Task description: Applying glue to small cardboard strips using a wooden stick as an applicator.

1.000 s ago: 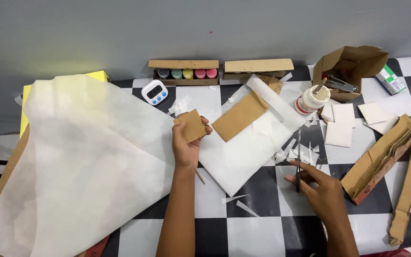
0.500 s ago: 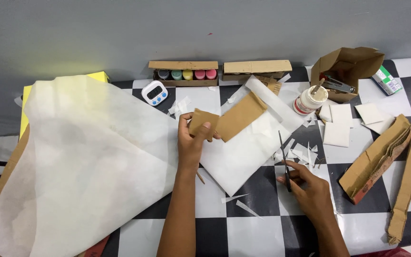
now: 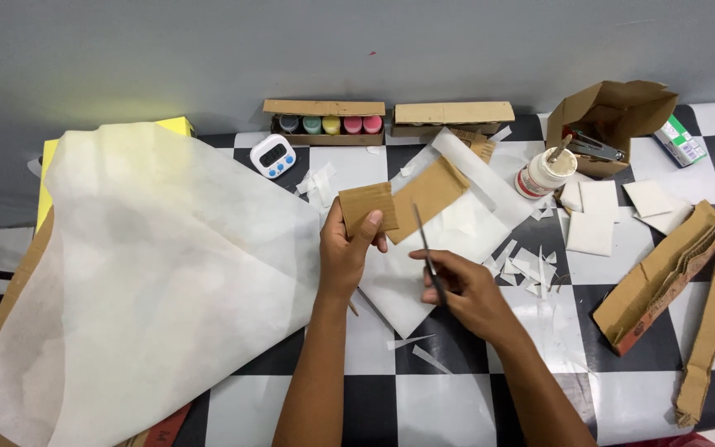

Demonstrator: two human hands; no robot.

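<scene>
A small cardboard square [image 3: 367, 209] is pinched upright between the left hand's [image 3: 347, 252] thumb and fingers [image 3: 371, 240]. Scissors [image 3: 426, 248] are gripped in the closed right hand [image 3: 465, 290], blades just beside the square.

The small brown square of matt corrugated cardboard [image 3: 367, 209] pinched between the left hand's fingers [image 3: 349, 248] looks rough and ribbed. The thin dark metal scissors [image 3: 425, 248] in the right hand's fingers [image 3: 465, 290] look smooth, above soft, matt white tissue-like paper [image 3: 448, 236].

I see a small brown corrugated cardboard square [image 3: 367, 209], flat-faced and upright, pinched at its lower edge at twelve o'clock of my left hand [image 3: 345, 255], thin dark scissors [image 3: 427, 255] held closed in my right hand [image 3: 467, 291], blades pointing to eleven o'clock, tip just right of the square
</scene>
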